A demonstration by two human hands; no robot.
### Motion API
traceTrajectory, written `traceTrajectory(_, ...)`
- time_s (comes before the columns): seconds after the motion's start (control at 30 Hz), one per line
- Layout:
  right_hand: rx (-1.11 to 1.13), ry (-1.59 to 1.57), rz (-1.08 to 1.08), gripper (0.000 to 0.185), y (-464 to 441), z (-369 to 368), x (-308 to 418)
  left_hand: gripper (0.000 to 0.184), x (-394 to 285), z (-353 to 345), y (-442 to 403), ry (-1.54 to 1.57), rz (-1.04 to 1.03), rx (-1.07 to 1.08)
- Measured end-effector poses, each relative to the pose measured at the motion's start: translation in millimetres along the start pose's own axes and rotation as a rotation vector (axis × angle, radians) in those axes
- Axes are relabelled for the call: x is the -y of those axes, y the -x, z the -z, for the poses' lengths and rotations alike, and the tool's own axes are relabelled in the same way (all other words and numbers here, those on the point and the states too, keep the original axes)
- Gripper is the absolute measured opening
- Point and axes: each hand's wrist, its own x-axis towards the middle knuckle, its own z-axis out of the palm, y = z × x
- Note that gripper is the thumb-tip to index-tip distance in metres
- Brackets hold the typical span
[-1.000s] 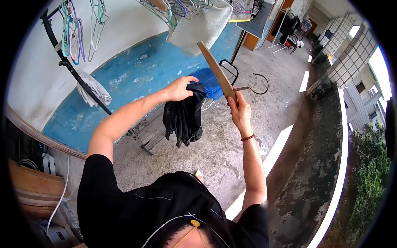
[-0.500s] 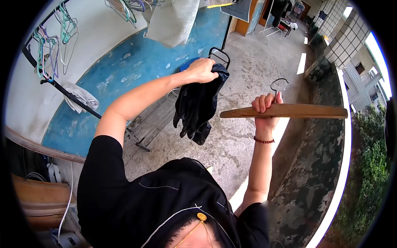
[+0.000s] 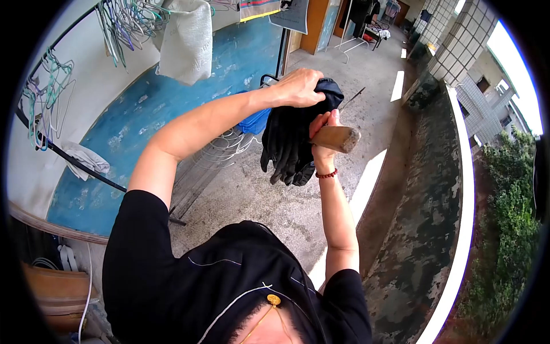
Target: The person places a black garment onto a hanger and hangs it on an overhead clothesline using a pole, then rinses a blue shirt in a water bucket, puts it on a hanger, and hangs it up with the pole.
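My left hand (image 3: pixel 299 89) is closed on the top of a bunched black garment (image 3: pixel 289 140), which hangs down in folds over the floor. Right beside it, my right hand (image 3: pixel 325 129) grips a wooden hanger (image 3: pixel 339 139) at its middle. One blunt end of the hanger points toward me, and its far end is hidden behind the hand and the cloth. The thin dark hook sticks out to the upper right. Hanger and garment overlap in view; whether the wood is inside the cloth I cannot tell.
Several wire hangers (image 3: pixel 123 26) and a white cloth (image 3: pixel 186 46) hang from a dark rail at the upper left. A blue plastic item (image 3: pixel 255 121) and loose white hangers (image 3: pixel 229 146) lie beyond the garment. A low wall (image 3: pixel 421 218) runs along the right.
My right hand has moved left to the garment and turned the hanger from crosswise to end-on. My left hand has shifted slightly right and up in view with the garment.
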Motion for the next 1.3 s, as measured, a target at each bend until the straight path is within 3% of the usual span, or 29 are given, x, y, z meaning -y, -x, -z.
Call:
traceTrajectory(0.13,-0.216,0.348,0.193,0.043,-16,34,-2,0.033,-7,-10,-40,0.083,-0.073,-0.082)
traceTrajectory(0.33,-0.128,1.160,0.518,0.042,-79,97,42,0.036,40,-45,-81,0.101,-0.171,-0.052)
traceTrajectory(0.53,0.193,1.651,0.691,0.035,-145,126,60,0.038,82,-100,-128,0.051,-0.153,0.032)
traceTrajectory(0.67,0.239,1.890,0.723,0.035,-204,148,60,0.037,130,-132,-180,0.092,-0.303,0.106)
traceTrajectory(0.8,0.325,1.985,0.723,0.032,-257,170,41,0.034,150,-150,-236,0.118,-0.352,0.177)
traceTrajectory(1.13,0.296,2.142,0.611,0.029,-363,250,-7,0.025,186,-221,-367,-0.028,-0.470,0.371)
traceTrajectory(1.3,0.259,2.212,0.612,0.030,-409,293,-32,0.025,193,-261,-412,0.016,-0.413,0.319)
